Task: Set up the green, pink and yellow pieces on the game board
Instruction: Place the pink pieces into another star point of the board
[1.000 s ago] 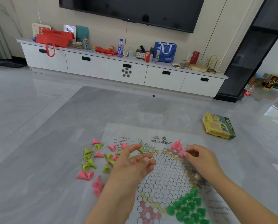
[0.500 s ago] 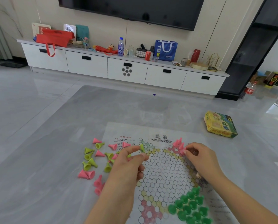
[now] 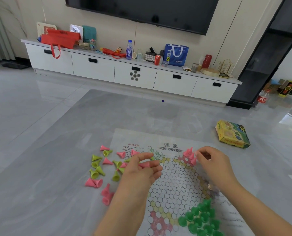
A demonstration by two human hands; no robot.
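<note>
From my head camera, the thin paper game board [image 3: 176, 181] lies flat on the smooth grey tabletop [image 3: 56, 167], printed with a star of small hexagon-packed circles. My left hand [image 3: 142, 169] hovers over the board's left edge with the fingers loosely curled, pinching a small pink cone [image 3: 146, 165] between thumb and fingertips. My right hand [image 3: 213, 160] is curled at the board's upper right point, its fingertips pinching a pink piece [image 3: 195, 153] right beside a few upright pink pieces [image 3: 189, 155] already standing there. The glossy green pieces [image 3: 201, 217], cone-shaped with round bases, stand packed in a triangle on the board's lower right point. Loose yellow pieces [image 3: 97, 169] and more pink pieces [image 3: 94, 183], hollow plastic cones, lie tipped over on the tabletop just left of the board. A yellow cardboard box [image 3: 232, 134] sits well apart at right.
</note>
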